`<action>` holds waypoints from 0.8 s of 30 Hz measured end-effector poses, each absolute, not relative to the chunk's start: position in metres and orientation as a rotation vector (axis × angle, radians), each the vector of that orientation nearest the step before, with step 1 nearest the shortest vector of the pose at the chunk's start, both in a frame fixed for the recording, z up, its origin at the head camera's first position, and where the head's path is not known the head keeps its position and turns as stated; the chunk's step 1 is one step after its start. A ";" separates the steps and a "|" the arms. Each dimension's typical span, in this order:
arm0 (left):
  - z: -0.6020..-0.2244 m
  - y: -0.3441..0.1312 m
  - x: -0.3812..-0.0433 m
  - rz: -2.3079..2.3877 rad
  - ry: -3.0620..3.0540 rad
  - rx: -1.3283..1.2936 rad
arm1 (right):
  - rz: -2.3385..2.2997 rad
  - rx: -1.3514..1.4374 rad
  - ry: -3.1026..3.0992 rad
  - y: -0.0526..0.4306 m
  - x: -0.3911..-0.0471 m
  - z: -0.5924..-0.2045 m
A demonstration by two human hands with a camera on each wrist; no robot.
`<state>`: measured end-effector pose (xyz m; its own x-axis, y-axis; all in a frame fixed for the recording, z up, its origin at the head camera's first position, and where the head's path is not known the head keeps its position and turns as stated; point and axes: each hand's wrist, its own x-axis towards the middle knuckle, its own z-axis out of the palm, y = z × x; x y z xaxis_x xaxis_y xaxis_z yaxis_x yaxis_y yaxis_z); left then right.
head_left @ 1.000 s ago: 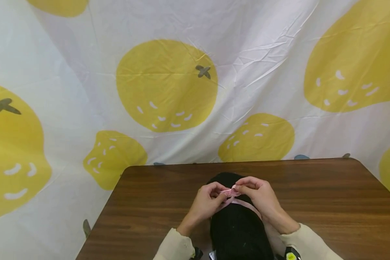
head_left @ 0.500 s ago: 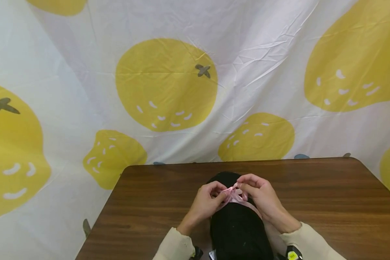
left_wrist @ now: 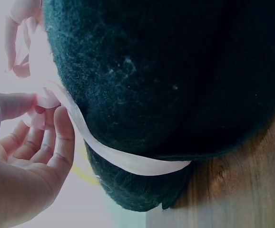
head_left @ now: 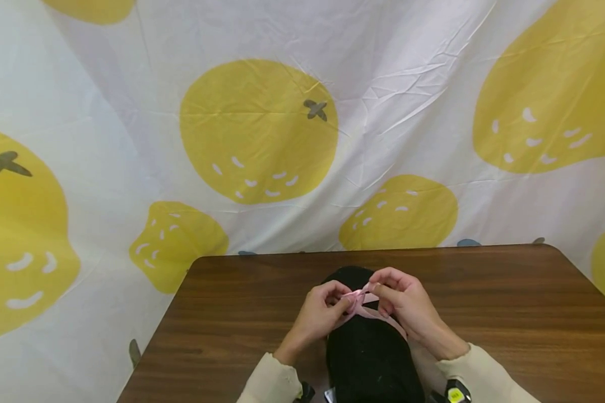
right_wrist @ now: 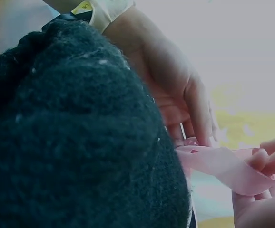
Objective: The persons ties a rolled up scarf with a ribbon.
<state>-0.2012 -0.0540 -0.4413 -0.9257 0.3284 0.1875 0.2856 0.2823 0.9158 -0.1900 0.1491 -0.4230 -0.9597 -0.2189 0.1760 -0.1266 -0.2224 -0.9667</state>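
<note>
A pink ribbon point(head_left: 380, 315) wraps across a black, fuzzy, rounded bundle point(head_left: 373, 358), which lies lengthwise on the table. On top of the bundle, my left hand point(head_left: 316, 312) pinches the gathered ribbon between thumb and fingers. To its right, my right hand point(head_left: 412, 312) pinches another part of the ribbon, with a short strand stretched between the two hands. In the right wrist view, a wide length of ribbon point(right_wrist: 223, 167) twists over to the right hand's fingers. The left wrist view shows the band point(left_wrist: 128, 160) running down the bundle's side; its underside is hidden.
The brown wooden table point(head_left: 242, 313) reaches back to a white cloth point(head_left: 146, 112) printed with yellow fruit. A small white tag point(head_left: 330, 396) shows at the bundle's near left. Near the right cuff sits a black wrist device point(head_left: 456, 392) with a yellow label.
My right hand has shifted slightly up and right, drawing the ribbon out from the bunch. A gap shows under the stretched strand. My left hand has stayed nearly in place.
</note>
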 end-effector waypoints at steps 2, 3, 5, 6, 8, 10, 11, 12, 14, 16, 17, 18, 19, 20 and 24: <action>-0.441 -0.054 -0.201 1.765 2.486 0.602 | -2.340 -0.424 1.946 0.150 -0.190 -0.422; -0.441 -0.054 -0.202 1.766 2.489 0.607 | -2.320 -0.427 1.962 0.151 -0.190 -0.421; -0.441 -0.055 -0.202 1.764 2.494 0.609 | -2.279 -0.444 1.981 0.152 -0.190 -0.419; -0.442 -0.055 -0.203 1.765 2.494 0.610 | -2.255 -0.454 1.983 0.154 -0.191 -0.418; -0.442 -0.056 -0.203 1.765 2.493 0.609 | -2.202 -0.470 1.990 0.156 -0.191 -0.415; -0.442 -0.057 -0.204 1.771 2.480 0.607 | -2.139 -0.486 1.999 0.159 -0.192 -0.413; -0.443 -0.057 -0.204 1.773 2.477 0.609 | -2.102 -0.494 2.004 0.161 -0.192 -0.412; -0.443 -0.057 -0.204 1.773 2.477 0.614 | -2.059 -0.501 2.017 0.162 -0.192 -0.410; -0.444 -0.057 -0.204 1.781 2.479 0.627 | -1.973 -0.506 2.049 0.165 -0.194 -0.408; -0.444 -0.056 -0.204 1.781 2.491 0.639 | -1.875 -0.529 2.094 0.169 -0.195 -0.406; -0.444 -0.056 -0.204 1.779 2.498 0.646 | -1.826 -0.540 2.120 0.171 -0.196 -0.405; -0.445 -0.056 -0.204 1.783 2.498 0.652 | -1.782 -0.540 2.146 0.173 -0.196 -0.403; -0.445 -0.055 -0.204 1.786 2.497 0.656 | -1.740 -0.540 2.167 0.175 -0.197 -0.402; -0.445 -0.055 -0.204 1.787 2.497 0.657 | -1.705 -0.545 2.185 0.177 -0.198 -0.400; -0.445 -0.055 -0.204 1.783 2.488 0.637 | -1.586 -0.541 2.255 0.183 -0.200 -0.393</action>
<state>-0.2037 -0.0547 -0.4453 -0.9169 0.3327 0.2203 0.3155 0.2663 0.9108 -0.1998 0.1829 -0.3933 -0.8731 -0.4851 -0.0500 -0.1167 0.3075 -0.9444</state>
